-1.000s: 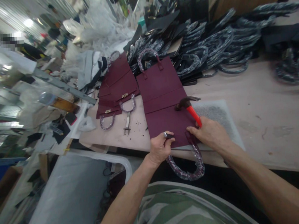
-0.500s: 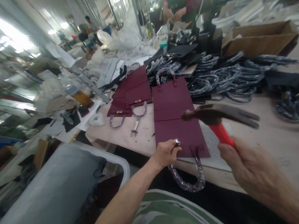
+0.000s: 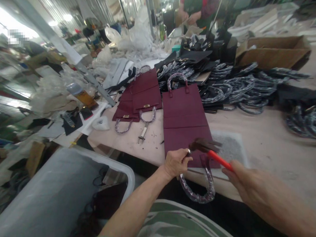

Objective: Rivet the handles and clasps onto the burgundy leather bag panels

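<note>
A maroon bag panel [image 3: 185, 113] lies flat before me, its wrapped near handle [image 3: 199, 197] hanging over the table edge. My left hand [image 3: 177, 162] rests at the panel's near end, its fingers closed around a short metal punch [image 3: 189, 152]. Only the shiny top of the punch shows; its lower end is hidden. In my right hand [image 3: 244, 179] is the red handle of a claw hammer [image 3: 206, 144]. The hammer's head is close beside the top of the punch; whether they touch I cannot tell. Under the panel's right side lies a pale slab [image 3: 232, 146].
More maroon bag pieces [image 3: 146, 92] and a metal tool [image 3: 143, 133] lie to the left. Dark wrapped handles [image 3: 235, 85] are heaped behind, near a cardboard box [image 3: 272, 52]. A grey bin [image 3: 127, 168] stands front left. Across the table is another person [image 3: 195, 12].
My right hand has brought the hammer down and to the left, its head now by the punch. My left hand has stayed in place. The view has shifted slightly.
</note>
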Tool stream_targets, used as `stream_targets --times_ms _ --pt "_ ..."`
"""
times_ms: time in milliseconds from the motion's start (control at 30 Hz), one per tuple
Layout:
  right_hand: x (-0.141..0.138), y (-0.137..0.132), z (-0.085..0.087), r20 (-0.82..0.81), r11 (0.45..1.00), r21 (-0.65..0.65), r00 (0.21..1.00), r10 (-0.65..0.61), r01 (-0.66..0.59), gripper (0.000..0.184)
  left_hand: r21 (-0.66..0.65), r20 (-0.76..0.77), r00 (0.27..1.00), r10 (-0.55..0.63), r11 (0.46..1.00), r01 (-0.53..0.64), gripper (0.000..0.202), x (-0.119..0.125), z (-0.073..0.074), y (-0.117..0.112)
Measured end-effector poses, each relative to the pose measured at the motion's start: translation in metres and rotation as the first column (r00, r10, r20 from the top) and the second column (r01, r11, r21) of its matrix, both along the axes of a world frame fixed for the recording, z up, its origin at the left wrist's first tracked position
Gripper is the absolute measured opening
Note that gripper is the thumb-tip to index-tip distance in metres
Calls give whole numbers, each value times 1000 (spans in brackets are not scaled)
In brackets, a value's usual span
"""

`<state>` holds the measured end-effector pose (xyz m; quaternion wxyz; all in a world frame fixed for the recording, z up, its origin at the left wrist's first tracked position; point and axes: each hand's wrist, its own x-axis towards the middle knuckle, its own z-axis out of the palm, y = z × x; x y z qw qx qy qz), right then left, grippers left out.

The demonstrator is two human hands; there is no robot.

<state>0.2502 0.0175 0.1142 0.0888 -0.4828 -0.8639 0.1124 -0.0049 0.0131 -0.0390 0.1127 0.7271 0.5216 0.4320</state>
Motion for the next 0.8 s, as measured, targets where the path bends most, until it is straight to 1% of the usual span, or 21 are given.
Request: stream_targets --times_ms 67,133,200,267,333,367,400,433,467,500,533,567,600,633,667,700,733,767,800 --pt "-1 7 -8 -43 999 -47 999 -21 19 51 -11 -1 1000 3 1000 -3 10 0 -1 1" --pt "-3 20 -19 -95 990 -71 987 -127 120 44 -13 -4 1000 0 1000 0 11 0 0 2" --pt "-10 38 -35 -109 964 -140 965 -240 225 38 -19 -10 1000 -7 1000 7 11 -1 3 2" --pt "-23 56 -55 -48 933 -232 955 -294 275 36 -47 -10 1000 -23 999 23 11 0 6 2" --pt "-38 69 -77 65 912 -271 951 -301 307 36 -90 43 998 -36 995 40 10 3 9 0" --pt "-44 74 -86 124 909 -269 947 -296 319 37 -123 112 993 -27 992 41 10 4 10 0" --pt "-49 76 -95 175 909 -255 940 -293 331 38 -169 220 975 6 985 32 11 4 12 0" --pt "-52 77 -101 217 909 -239 932 -292 341 39 -228 357 932 69 973 16 13 3 14 1" --pt "-54 77 -106 246 910 -224 923 -294 350 42 -299 495 853 163 954 -8 16 -1 17 3" --pt "-54 77 -108 265 910 -211 917 -298 357 44 -376 600 752 274 926 -37 19 -8 21 7" --pt "-54 76 -109 275 910 -206 914 -300 361 46 -453 644 662 383 889 -73 22 -19 26 11" --pt "-54 75 -109 282 908 -206 911 -300 363 46 -521 629 613 478 845 -124 22 -32 32 17" --pt "-53 75 -108 285 907 -211 911 -299 364 46 -571 551 628 549 797 -196 21 -48 39 22" --pt "-53 74 -107 285 906 -215 910 -300 366 45 -605 400 694 598 741 -290 18 -64 47 28" --pt "-53 74 -105 282 905 -217 911 -300 366 45 -613 194 760 620 681 -400 16 -80 54 33" --pt "-53 74 -103 276 906 -217 913 -301 364 45 -602 -36 795 605 622 -501 15 -93 61 37" --pt "-54 73 -102 271 906 -216 913 -304 365 45 -568 -250 788 563 574 -590 15 -104 66 41" --pt "-54 73 -100 268 905 -216 913 -307 367 44 -514 -422 751 507 549 -659 18 -111 70 43" --pt "-55 72 -99 269 903 -218 912 -310 371 44 -456 -542 709 451 551 -699 22 -114 71 44"
